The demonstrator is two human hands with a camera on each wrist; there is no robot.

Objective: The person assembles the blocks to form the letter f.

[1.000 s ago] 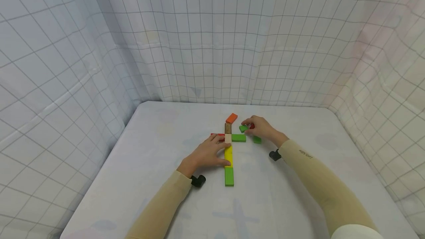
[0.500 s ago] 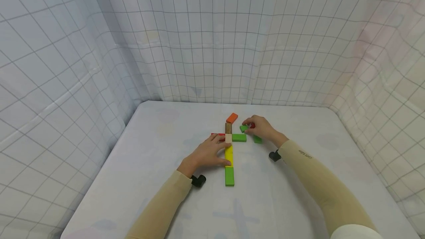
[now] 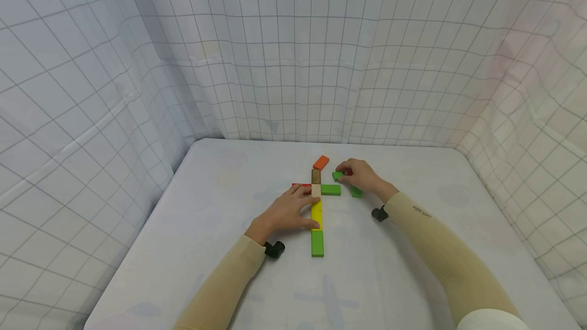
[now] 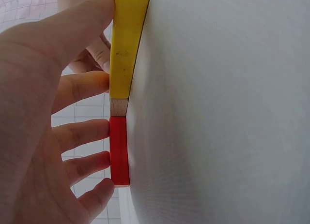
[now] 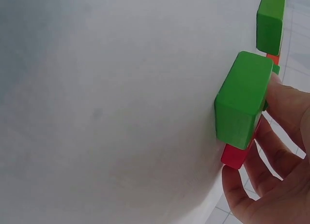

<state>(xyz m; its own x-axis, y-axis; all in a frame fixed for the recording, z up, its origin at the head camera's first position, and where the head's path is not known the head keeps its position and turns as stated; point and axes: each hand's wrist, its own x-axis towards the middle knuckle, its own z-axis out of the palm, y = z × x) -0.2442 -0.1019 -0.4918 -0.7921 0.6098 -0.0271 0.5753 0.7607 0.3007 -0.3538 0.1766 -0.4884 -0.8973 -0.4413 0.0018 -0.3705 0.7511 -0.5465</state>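
Toward the tabletop's far edge [image 3: 257,142], the right hand [image 3: 363,174] pinches a small green block [image 3: 337,175]; the left hand [image 3: 285,210], fingers spread, touches a yellow block [image 4: 127,45] and red block [image 4: 119,151]

From above, the head view looks forward-down over the surface [image 3: 220,208] to its far edge; low, close wrist views share with it the yellow block [image 4: 127,47] (left) and green block [image 5: 244,86] (right).

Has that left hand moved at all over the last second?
No, not visibly in any direction: in the head view, the left hand keeps its place relative to the near green block.
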